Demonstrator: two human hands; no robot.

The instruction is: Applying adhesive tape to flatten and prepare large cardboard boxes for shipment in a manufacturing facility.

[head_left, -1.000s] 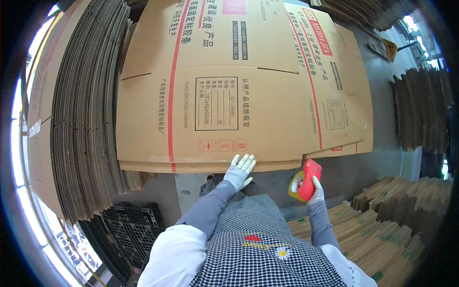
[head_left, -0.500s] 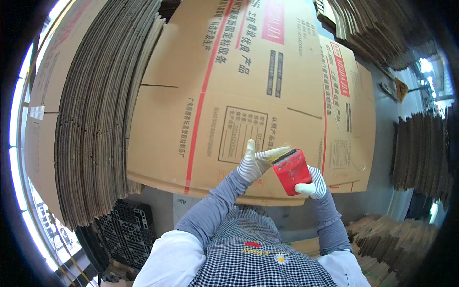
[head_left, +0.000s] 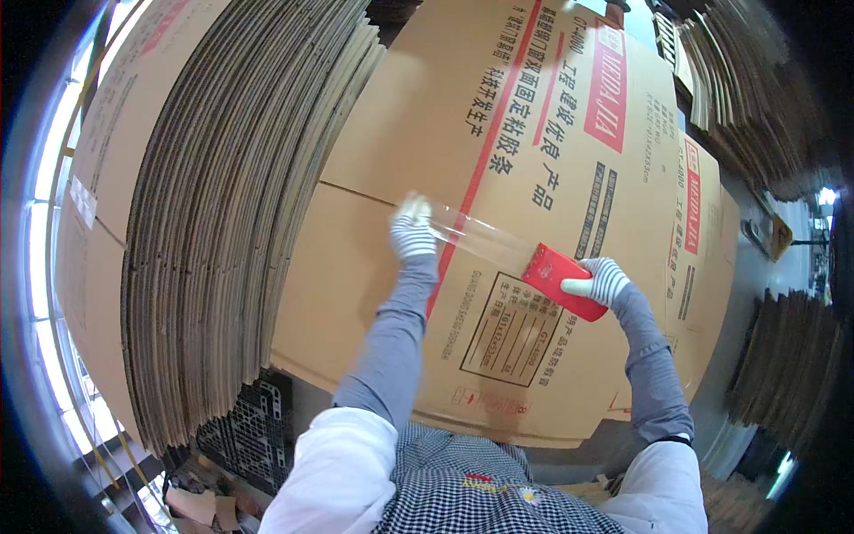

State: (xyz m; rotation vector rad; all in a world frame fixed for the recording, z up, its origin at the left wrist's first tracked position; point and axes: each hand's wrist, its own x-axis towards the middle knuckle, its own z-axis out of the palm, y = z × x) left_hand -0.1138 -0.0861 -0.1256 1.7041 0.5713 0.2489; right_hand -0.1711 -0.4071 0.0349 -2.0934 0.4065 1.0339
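A strip of clear tape [head_left: 480, 238] is stretched between the two hands, over a big brown cardboard sheet [head_left: 378, 311]. The left hand [head_left: 413, 231] has the far end of the tape. Its grip is narrow, with the fingers squeezed together on that end, though they look a bit blurry. The right hand [head_left: 600, 283] holds a red tape holder [head_left: 556, 278]. Its grip is closed around the holder, with the thumb lying on top.

The long way of the tape goes from the left hand, across and a little down, to the red holder on the right. It passes over the red stripe [head_left: 433, 294] on the sheet. I cannot tell if the tape touches the cardboard or hangs just above it.

A thin dark slit [head_left: 356, 193] is cut in the sheet, just to the left of the left hand. The slit slants nearly the same way as the tape. The left hand is the nearer one to it; the right hand is well apart. A tall pile of folded cardboard [head_left: 240, 205] stands on the left side.
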